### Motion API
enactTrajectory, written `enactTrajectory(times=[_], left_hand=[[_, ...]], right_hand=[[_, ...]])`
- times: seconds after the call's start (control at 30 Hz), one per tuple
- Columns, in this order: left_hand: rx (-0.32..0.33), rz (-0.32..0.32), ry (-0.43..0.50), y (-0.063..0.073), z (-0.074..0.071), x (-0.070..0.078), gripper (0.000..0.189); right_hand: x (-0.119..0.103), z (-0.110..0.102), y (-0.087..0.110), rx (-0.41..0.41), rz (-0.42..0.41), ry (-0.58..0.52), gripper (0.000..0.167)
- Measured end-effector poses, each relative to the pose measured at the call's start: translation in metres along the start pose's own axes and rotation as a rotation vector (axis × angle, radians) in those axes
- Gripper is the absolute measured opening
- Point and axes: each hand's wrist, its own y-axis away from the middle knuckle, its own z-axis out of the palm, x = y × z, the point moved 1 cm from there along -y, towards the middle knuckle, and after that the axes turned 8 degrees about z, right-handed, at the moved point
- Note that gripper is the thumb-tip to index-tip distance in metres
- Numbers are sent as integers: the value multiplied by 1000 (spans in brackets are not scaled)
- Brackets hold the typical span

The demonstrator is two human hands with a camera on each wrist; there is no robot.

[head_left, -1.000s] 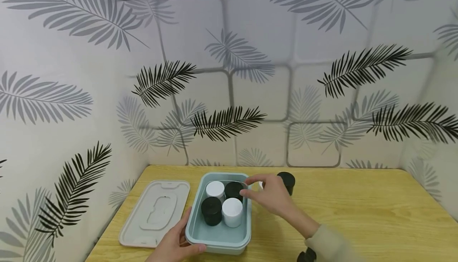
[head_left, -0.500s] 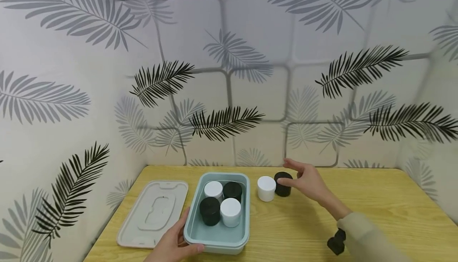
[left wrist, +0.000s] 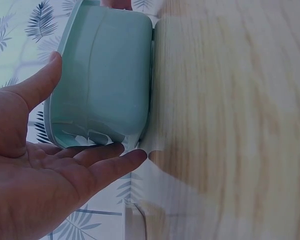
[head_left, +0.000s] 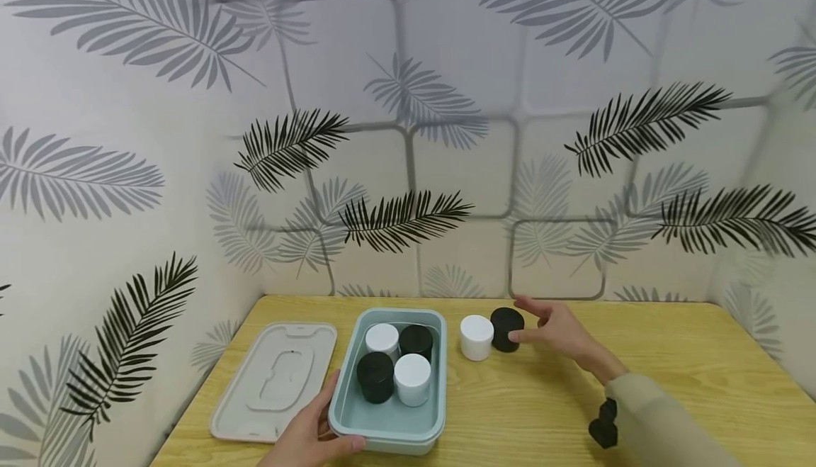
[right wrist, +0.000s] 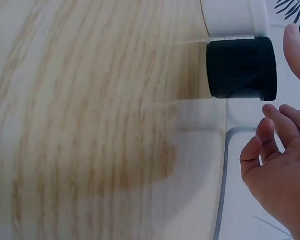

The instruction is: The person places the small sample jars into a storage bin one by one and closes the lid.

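A light blue-green plastic box (head_left: 339,410) stands on the table, holding two white and two black lidded jars, such as the near white jar (head_left: 413,380) and the near black jar (head_left: 376,376). My left hand (head_left: 311,430) holds its near left corner, thumb at the near rim and fingers along the side; the left wrist view shows the box (left wrist: 110,70) from outside. Right of the box stand a white jar (head_left: 476,338) and a black jar (head_left: 506,325), side by side. My right hand (head_left: 561,329), thumb and fingers spread, is at the black jar's right side; the right wrist view shows a gap between fingers and black jar (right wrist: 242,69).
A pale grey lid (head_left: 280,378) lies flat on the table, left of the box. The wooden table (head_left: 688,368) extends to the right and meets a leaf-patterned wall covering (head_left: 459,254) at the back. A small dark object (head_left: 604,424) sits by the right sleeve.
My right hand has moved right from the box's far right corner to the black jar outside, its fingers lowering slightly since half a second ago. My left hand stays on the box.
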Motion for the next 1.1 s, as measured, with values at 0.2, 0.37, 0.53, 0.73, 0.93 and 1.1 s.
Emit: enactTrajectory(times=[0.2,0.37,0.53,0.73,0.93,1.1], left_hand=[[-6,-5,-6,0,0,2,118],[-7,3,-7,-1,1,3,118],[1,8,-18,0,1,3,118],[-3,9,-2,0,2,3,118],[-2,16,-5,1,1,2,117],[-1,11,-15,0,1,2,117]], right_hand=[[7,1,-3,-10,22,-12,83],[9,3,-5,-10,17,-19,82],[11,6,-7,-16,8,-36,82],[12,8,-7,-8,11,-49,81],[14,11,-9,22,11,-20,79],[16,14,-11,34,34,-14,79]])
